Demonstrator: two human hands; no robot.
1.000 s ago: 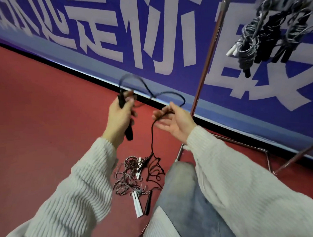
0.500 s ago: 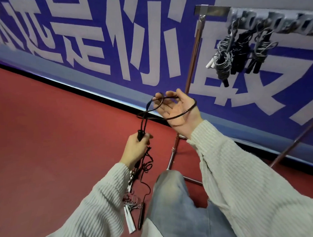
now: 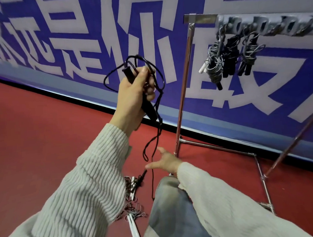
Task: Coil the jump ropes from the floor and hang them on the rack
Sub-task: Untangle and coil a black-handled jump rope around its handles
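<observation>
My left hand [image 3: 133, 98] is raised and shut on the handle of a black jump rope [image 3: 149, 109], with a few loops of cord gathered above the fist. The rest of the cord hangs down toward the floor. My right hand [image 3: 165, 161] is low, fingers spread, right beside the hanging cord, holding nothing that I can see. A tangle of grey rope with white handles [image 3: 132, 223] lies on the red floor under my left sleeve. The metal rack [image 3: 184, 85] stands to the right, with three coiled ropes [image 3: 226, 62] hanging from its top bar.
A blue wall banner [image 3: 96, 40] with large white characters runs behind the rack. The rack's base bars [image 3: 260, 169] lie on the red floor at right. My knee in grey trousers [image 3: 169, 206] is at the bottom centre.
My left hand has risen with the handle and now holds the loops. My right hand let go of the loops and dropped down toward the hanging cord.
</observation>
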